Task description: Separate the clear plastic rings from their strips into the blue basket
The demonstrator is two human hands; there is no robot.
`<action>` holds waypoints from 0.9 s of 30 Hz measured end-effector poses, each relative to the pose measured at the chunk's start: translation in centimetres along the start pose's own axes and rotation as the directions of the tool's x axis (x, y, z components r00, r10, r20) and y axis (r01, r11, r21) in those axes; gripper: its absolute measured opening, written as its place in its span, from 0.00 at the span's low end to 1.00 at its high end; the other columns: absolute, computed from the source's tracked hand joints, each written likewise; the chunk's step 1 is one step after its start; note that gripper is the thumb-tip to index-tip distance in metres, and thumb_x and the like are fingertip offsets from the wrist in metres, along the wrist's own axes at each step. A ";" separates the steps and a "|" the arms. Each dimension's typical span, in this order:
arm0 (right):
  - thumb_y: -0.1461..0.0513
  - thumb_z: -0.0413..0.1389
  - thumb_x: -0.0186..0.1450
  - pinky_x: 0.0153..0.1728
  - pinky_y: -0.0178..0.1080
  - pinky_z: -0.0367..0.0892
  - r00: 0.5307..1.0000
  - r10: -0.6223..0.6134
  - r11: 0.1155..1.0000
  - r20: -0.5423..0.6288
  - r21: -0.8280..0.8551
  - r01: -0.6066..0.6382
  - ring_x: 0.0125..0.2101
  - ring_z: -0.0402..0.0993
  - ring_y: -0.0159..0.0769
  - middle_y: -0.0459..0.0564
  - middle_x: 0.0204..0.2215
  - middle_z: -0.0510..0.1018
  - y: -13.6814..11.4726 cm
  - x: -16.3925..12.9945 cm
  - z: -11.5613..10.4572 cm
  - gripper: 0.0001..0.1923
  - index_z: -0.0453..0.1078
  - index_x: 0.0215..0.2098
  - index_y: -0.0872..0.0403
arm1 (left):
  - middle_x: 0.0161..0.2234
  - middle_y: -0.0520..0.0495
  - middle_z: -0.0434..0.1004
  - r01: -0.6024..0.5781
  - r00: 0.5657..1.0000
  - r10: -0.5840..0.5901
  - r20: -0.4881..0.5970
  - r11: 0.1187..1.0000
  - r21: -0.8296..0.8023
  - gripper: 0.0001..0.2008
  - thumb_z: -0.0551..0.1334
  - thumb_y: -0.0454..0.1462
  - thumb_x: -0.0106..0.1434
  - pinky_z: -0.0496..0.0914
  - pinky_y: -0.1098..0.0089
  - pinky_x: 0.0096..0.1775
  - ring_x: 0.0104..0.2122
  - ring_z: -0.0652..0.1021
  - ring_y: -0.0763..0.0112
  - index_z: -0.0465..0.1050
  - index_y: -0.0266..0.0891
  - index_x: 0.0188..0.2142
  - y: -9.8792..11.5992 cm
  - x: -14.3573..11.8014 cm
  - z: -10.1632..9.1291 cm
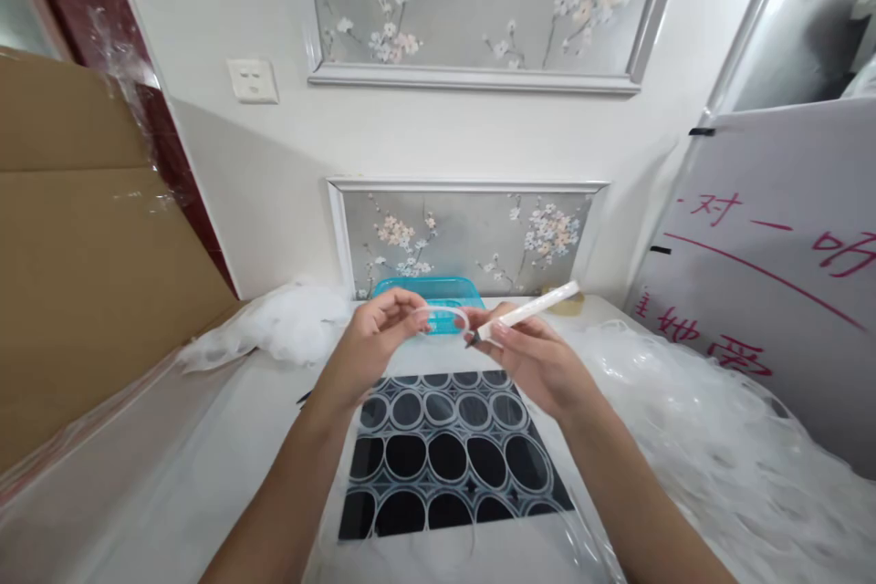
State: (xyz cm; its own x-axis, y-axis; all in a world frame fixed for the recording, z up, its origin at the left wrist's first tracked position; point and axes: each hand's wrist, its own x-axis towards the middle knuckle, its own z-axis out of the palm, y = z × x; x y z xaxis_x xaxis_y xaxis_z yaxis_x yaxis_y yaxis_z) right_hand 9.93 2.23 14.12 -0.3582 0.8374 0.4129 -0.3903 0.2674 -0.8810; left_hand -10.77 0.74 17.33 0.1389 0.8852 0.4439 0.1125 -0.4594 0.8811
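My left hand [379, 327] pinches a thin clear plastic ring [444, 319] and holds it up over the table. My right hand [530, 356] grips a white pen-like tool [530, 310], whose dark tip points at the ring's right side. Both hands hover above a black tile with a pattern of white ovals [448, 456] that lies flat on the white table [225, 438].
A turquoise plastic tray [428, 288] sits behind the hands by the wall. Heaps of clear plastic rings lie at the right [691, 411] and back left [287, 319]. Cardboard [88, 246] stands at the left, a white board with red writing [773, 274] at the right.
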 end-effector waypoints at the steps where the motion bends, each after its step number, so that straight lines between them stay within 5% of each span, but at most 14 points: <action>1: 0.55 0.60 0.60 0.49 0.47 0.65 0.998 -0.055 0.981 -0.041 -0.188 0.047 0.46 0.72 0.42 0.50 0.40 0.78 0.6 0.4 -0.8 0.07 0.74 0.30 0.49 | 0.31 0.49 0.76 -0.046 0.997 0.052 -0.063 0.995 0.094 0.08 0.65 0.41 0.59 0.71 0.67 0.40 0.34 0.76 0.68 0.72 0.39 0.34 0.1 0.0 -0.4; 4: 0.57 0.59 0.61 0.46 0.49 0.65 0.988 -0.154 0.679 0.012 -0.725 0.115 0.42 0.74 0.45 0.52 0.37 0.80 3.5 1.5 -3.3 0.06 0.78 0.32 0.48 | 0.36 0.48 0.77 -0.123 0.967 0.196 -0.164 0.919 0.375 0.06 0.64 0.40 0.61 0.71 0.67 0.42 0.39 0.76 0.66 0.74 0.39 0.35 0.4 -0.2 -1.4; 6: 0.59 0.57 0.62 0.41 0.47 0.66 0.984 -0.057 0.470 0.167 -0.865 0.174 0.36 0.76 0.45 0.52 0.33 0.82 5.9 1.9 -4.6 0.07 0.79 0.32 0.47 | 0.38 0.49 0.78 -0.148 0.957 0.254 -0.141 0.843 0.516 0.05 0.63 0.38 0.62 0.71 0.67 0.43 0.42 0.76 0.65 0.75 0.41 0.37 0.6 -0.4 -2.0; 9: 0.62 0.57 0.61 0.35 0.43 0.66 0.937 0.124 0.348 0.327 -0.899 0.268 0.30 0.77 0.43 0.51 0.28 0.82 9.0 2.0 -5.3 0.08 0.80 0.31 0.47 | 0.38 0.51 0.78 -0.229 0.949 0.315 -0.023 0.736 0.637 0.04 0.62 0.37 0.64 0.71 0.68 0.43 0.41 0.76 0.67 0.75 0.42 0.37 0.9 -0.6 -2.5; 11: 0.65 0.57 0.60 0.36 0.42 0.66 0.938 0.160 0.325 0.307 -0.914 0.243 0.32 0.77 0.44 0.52 0.30 0.83 10.1 2.0 -4.9 0.09 0.80 0.32 0.47 | 0.37 0.52 0.78 -0.309 0.929 0.366 0.058 0.680 0.665 0.04 0.61 0.37 0.65 0.70 0.68 0.44 0.39 0.77 0.68 0.75 0.42 0.36 1.0 -0.8 -2.4; 13: 0.65 0.56 0.61 0.40 0.44 0.67 0.958 0.150 0.372 0.243 -0.912 0.173 0.36 0.78 0.44 0.53 0.35 0.83 10.1 1.9 -4.0 0.10 0.80 0.37 0.49 | 0.35 0.52 0.79 -0.364 0.913 0.392 0.117 0.648 0.669 0.04 0.61 0.37 0.65 0.70 0.67 0.44 0.37 0.77 0.68 0.75 0.41 0.36 1.2 -1.0 -2.0; 16: 0.54 0.52 0.66 0.44 0.44 0.67 0.978 0.086 0.631 0.190 -0.770 0.094 0.41 0.76 0.42 0.52 0.40 0.81 8.2 1.6 -2.2 0.15 0.77 0.44 0.51 | 0.35 0.53 0.79 -0.380 0.918 0.358 0.172 0.668 0.640 0.02 0.62 0.35 0.64 0.70 0.67 0.44 0.37 0.77 0.69 0.75 0.41 0.36 1.6 -1.5 -1.0; 20: 0.38 0.45 0.63 0.48 0.44 0.67 0.948 -0.033 0.918 0.317 -0.366 0.154 0.44 0.74 0.41 0.52 0.43 0.79 4.4 0.6 0.4 0.33 0.73 0.49 0.51 | 0.36 0.55 0.78 -0.420 0.908 0.344 0.240 0.731 0.539 0.04 0.60 0.32 0.65 0.69 0.71 0.40 0.36 0.77 0.73 0.73 0.42 0.38 2.5 -2.3 0.0; 23: 0.35 0.45 0.59 0.49 0.45 0.66 0.906 -0.080 0.977 0.415 -0.148 0.154 0.43 0.74 0.41 0.52 0.40 0.79 2.5 -0.6 2.1 0.37 0.75 0.47 0.52 | 0.35 0.55 0.77 -0.456 0.890 0.372 0.264 0.734 0.504 0.05 0.60 0.30 0.65 0.69 0.71 0.40 0.35 0.76 0.74 0.72 0.41 0.38 3.0 -2.8 0.3; 27: 0.47 0.55 0.63 0.50 0.43 0.66 0.930 -0.049 0.980 0.365 -0.160 0.115 0.43 0.74 0.36 0.48 0.38 0.79 1.1 -2.0 3.6 0.18 0.76 0.42 0.49 | 0.35 0.53 0.78 -0.530 0.847 0.435 0.305 0.666 0.524 0.07 0.59 0.28 0.65 0.68 0.70 0.41 0.37 0.76 0.72 0.73 0.40 0.38 3.0 -2.8 0.3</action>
State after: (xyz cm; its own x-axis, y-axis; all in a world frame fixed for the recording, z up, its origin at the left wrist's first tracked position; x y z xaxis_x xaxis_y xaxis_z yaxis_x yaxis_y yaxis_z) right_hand 7.16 -0.91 13.16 -0.6238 0.5911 0.5113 -0.2878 0.4344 -0.8535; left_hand -10.50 -3.18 18.70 0.4666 0.5284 0.7093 0.5169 -0.8136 0.2660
